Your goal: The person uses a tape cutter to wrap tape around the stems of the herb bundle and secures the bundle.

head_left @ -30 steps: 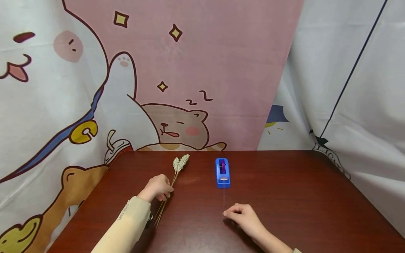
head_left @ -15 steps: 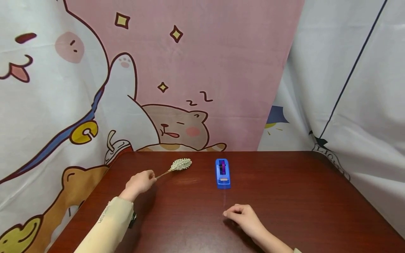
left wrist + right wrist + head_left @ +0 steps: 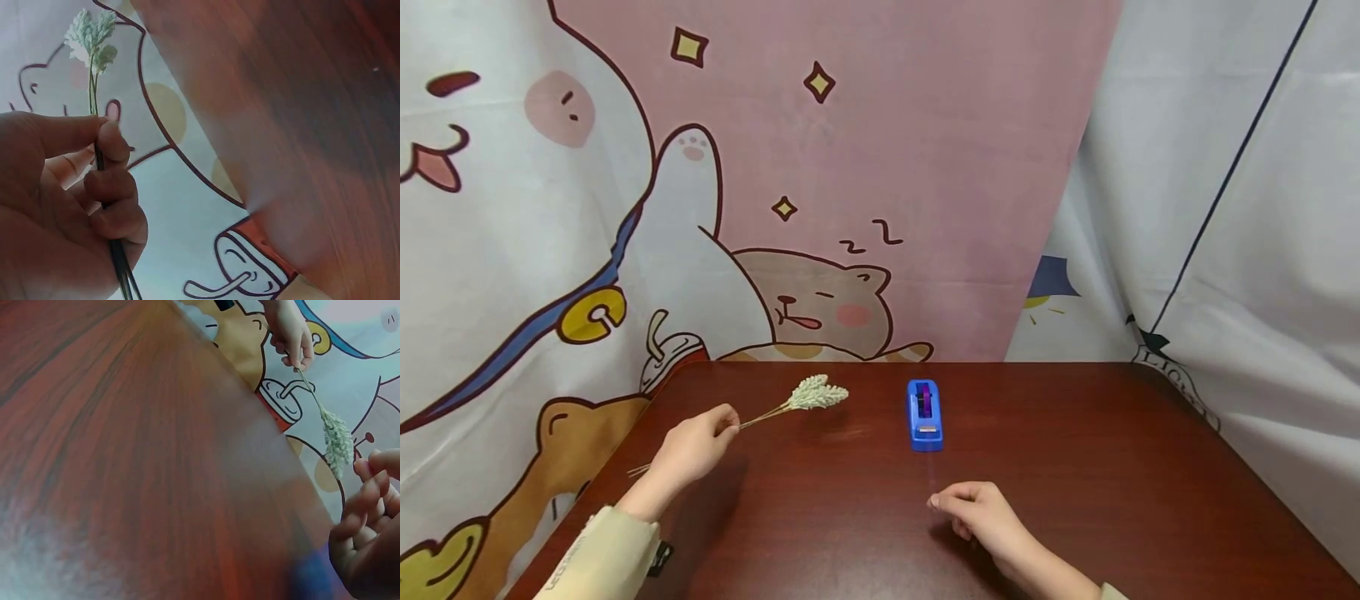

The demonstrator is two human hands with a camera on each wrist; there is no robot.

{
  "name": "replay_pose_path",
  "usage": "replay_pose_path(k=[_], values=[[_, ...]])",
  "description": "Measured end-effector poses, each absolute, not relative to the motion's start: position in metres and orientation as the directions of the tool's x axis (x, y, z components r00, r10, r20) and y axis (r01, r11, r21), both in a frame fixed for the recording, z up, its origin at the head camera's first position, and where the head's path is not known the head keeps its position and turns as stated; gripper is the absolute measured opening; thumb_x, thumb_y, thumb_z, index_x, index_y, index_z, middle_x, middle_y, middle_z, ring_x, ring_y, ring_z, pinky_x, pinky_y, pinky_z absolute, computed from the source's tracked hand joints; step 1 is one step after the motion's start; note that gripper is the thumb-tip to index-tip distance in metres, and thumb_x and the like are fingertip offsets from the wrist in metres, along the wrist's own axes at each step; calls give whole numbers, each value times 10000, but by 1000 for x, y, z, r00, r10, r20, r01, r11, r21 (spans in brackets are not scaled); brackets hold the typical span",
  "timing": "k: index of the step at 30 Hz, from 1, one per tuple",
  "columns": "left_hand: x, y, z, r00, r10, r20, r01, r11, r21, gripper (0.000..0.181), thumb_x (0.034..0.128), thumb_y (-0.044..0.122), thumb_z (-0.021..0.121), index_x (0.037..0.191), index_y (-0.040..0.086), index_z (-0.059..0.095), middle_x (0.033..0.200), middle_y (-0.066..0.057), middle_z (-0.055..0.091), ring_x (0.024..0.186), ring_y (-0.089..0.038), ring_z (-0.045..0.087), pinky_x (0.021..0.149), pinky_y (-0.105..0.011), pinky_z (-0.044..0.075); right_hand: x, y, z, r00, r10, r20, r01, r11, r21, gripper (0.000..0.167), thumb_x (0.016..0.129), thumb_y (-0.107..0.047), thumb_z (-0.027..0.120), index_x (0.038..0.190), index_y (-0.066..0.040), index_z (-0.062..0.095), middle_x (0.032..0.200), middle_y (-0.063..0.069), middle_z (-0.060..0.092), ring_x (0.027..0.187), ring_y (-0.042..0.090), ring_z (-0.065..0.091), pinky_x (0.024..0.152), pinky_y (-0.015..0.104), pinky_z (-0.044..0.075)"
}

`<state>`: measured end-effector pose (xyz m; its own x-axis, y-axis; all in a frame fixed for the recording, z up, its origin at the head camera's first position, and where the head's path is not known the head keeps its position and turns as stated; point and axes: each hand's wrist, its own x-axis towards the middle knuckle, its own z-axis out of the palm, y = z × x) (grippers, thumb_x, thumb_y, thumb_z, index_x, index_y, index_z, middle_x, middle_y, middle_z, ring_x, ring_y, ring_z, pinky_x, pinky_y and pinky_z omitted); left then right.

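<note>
Thin stems of a pale, dried-looking flower sprig (image 3: 816, 393) are pinched between the thumb and fingers of my left hand (image 3: 695, 446). Its fluffy heads point right, and the stem ends come out behind the wrist. In the left wrist view the fingers curl round the stems (image 3: 94, 94). A blue tape dispenser (image 3: 925, 435) with a purple roll (image 3: 925, 400) stands at the middle back of the table. From its front a faint clear strip of tape (image 3: 932, 473) runs to the fingertips of my right hand (image 3: 981, 517), which pinch its end.
The dark red-brown wooden table (image 3: 1112, 475) reaches back to a cartoon-printed cloth (image 3: 955, 183) hanging behind it. White cloth (image 3: 1262, 250) hangs along the right side. Table surface lies between the two hands.
My left hand has moved left and a little toward me with the sprig, which has swung from steep to nearly flat. The right hand stays in place with the tape.
</note>
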<state>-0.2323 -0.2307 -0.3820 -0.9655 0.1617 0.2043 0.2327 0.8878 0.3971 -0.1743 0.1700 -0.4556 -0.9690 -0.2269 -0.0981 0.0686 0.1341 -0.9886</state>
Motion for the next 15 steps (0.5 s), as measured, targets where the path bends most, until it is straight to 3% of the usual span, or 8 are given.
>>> replay_pose_path(k=[5, 15], values=[[-213, -224, -381, -959, 205, 195, 274, 844, 460, 88, 921, 106, 632, 872, 177, 614, 663, 81, 550, 547, -107, 476, 534, -325, 386, -176, 169, -448, -960, -255, -119, 111, 46, -993, 300, 907, -167, 655, 978, 124, 664, 560, -21, 456, 439, 72, 392, 454, 204, 367], [-186, -190, -399, -935, 333, 118, 343, 771, 537, 109, 903, 118, 656, 811, 166, 622, 651, 91, 596, 541, -36, 483, 513, -268, 387, -175, 167, -439, -961, -239, -138, 138, 14, -990, 271, 906, -157, 652, 985, 102, 662, 537, -27, 426, 410, 62, 371, 422, 207, 343]])
